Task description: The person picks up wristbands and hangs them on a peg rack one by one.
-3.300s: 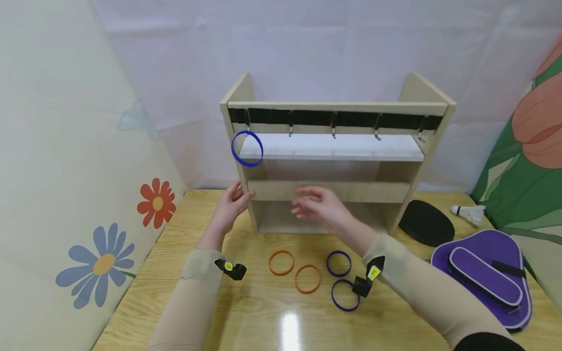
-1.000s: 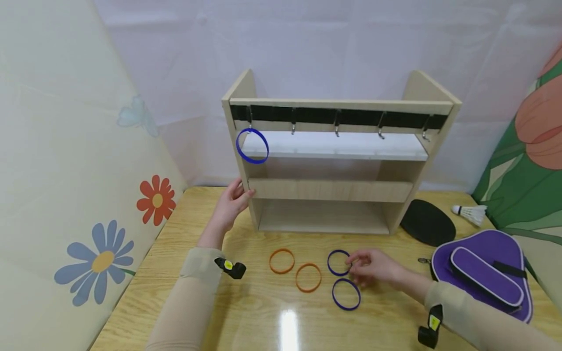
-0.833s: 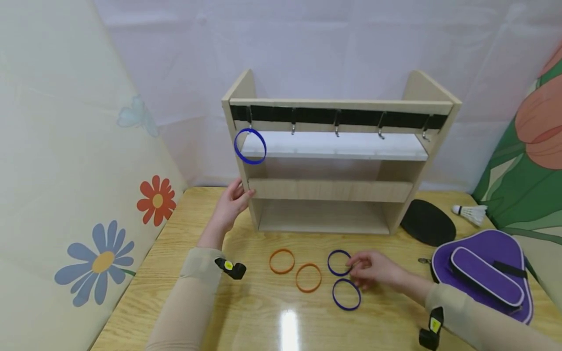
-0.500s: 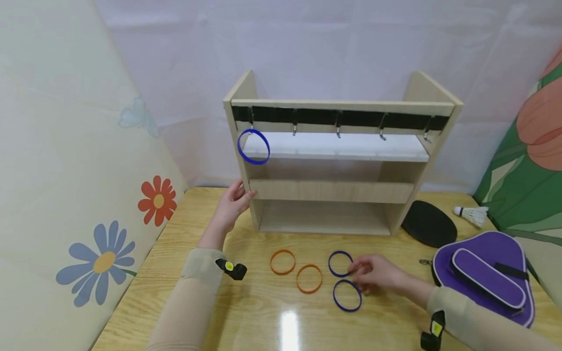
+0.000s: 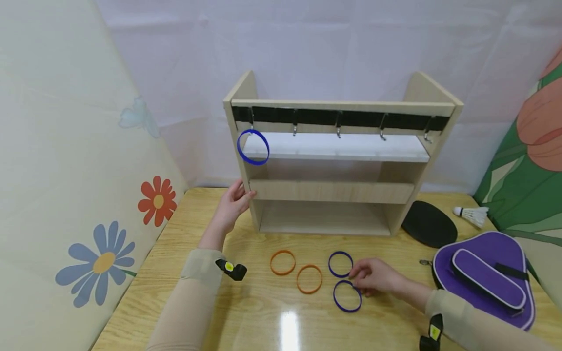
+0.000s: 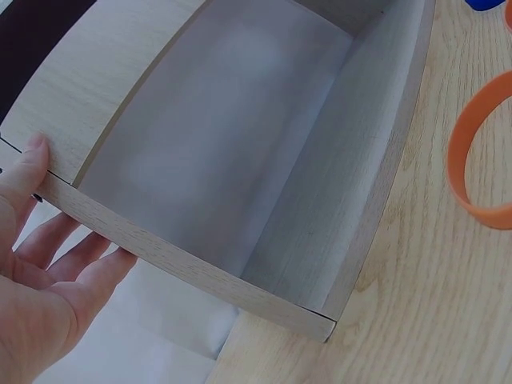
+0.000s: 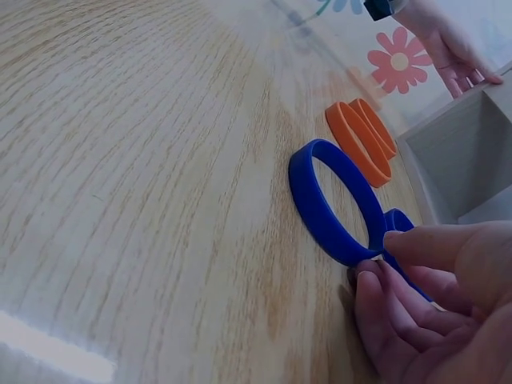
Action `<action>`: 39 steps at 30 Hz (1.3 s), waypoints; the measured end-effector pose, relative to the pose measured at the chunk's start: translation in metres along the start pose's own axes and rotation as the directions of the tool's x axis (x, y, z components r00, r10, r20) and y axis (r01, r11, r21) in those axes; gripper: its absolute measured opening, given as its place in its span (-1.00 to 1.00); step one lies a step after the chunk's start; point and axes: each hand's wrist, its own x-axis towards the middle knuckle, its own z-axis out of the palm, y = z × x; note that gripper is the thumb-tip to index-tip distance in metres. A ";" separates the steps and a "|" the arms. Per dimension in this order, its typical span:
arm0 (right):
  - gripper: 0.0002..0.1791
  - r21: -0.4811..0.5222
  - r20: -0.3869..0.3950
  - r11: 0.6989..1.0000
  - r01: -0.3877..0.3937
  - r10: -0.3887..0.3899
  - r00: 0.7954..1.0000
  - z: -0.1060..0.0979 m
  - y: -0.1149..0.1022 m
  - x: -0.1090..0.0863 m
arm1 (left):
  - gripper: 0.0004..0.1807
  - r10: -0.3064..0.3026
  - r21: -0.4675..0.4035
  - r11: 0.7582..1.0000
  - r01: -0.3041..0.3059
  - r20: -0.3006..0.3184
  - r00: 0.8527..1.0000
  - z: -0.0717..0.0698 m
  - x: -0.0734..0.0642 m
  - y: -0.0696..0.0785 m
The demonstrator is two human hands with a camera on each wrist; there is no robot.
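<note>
My left hand grips the left side panel of a wooden shelf rack. In the left wrist view its thumb lies on the front and its fingers reach round the outer side. My right hand is low over the table; its thumb and fingertips pinch the edge of the nearer blue wristband, which lies on the table. Another blue wristband lies just behind it, partly hidden by the fingers in the right wrist view. Two orange wristbands lie to the left. One blue wristband hangs from the leftmost hook.
Several metal hooks line a black strip across the rack's top. To the right are a black paddle-shaped piece, a shuttlecock and a purple zipped case. A white cloth hangs behind the wooden table.
My right hand has come down from in front of the rack to the blue wristbands, then shifted slightly toward the nearer one. My left hand keeps its hold on the rack.
</note>
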 end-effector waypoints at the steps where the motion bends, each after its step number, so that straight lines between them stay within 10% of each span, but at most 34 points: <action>1: -0.79 -0.008 -0.004 1.000 0.003 -0.004 1.000 0.001 0.000 0.000 | -0.32 0.000 -0.002 1.000 0.000 0.000 1.000 0.000 0.000 0.000; 39: -0.67 0.077 -0.012 0.996 -0.034 0.035 0.999 -0.008 -0.016 0.002 | -0.33 -0.013 0.012 1.000 0.013 -0.001 1.000 -0.001 0.001 0.001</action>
